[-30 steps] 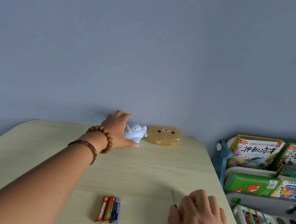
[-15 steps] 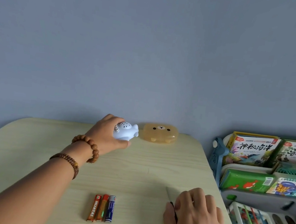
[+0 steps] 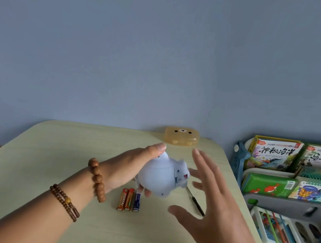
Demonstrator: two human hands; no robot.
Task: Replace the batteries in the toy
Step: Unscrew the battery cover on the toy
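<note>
The toy (image 3: 162, 175) is no longer set at the far edge of the table (image 3: 52, 159) beside the bear-faced case (image 3: 181, 139). It is now held lifted above the tabletop and drawn towards the person, gripped in the left hand (image 3: 131, 167), whose thumb is laid over the top while the fingers are curled beneath. The right hand (image 3: 212, 206) is lifted off the table too: it is held open, fingers spread apart, just to the right of the toy and not seen to touch it.

By this the toy is judged to be brought into working reach, and a two-handed hold is probably being prepared so that the underside can be turned up and the battery cover found. No cover is yet seen opened.

Three batteries (image 3: 128, 200) are laid side by side just under the left hand. A thin screwdriver (image 3: 196, 202) is left on the table beneath the right hand's fingers. Beaded bracelets (image 3: 97, 180) are worn on the left wrist. Well to the right of the right hand a rack of books (image 3: 275, 153) is stood. Nothing is seen between the hands and the toy.
</note>
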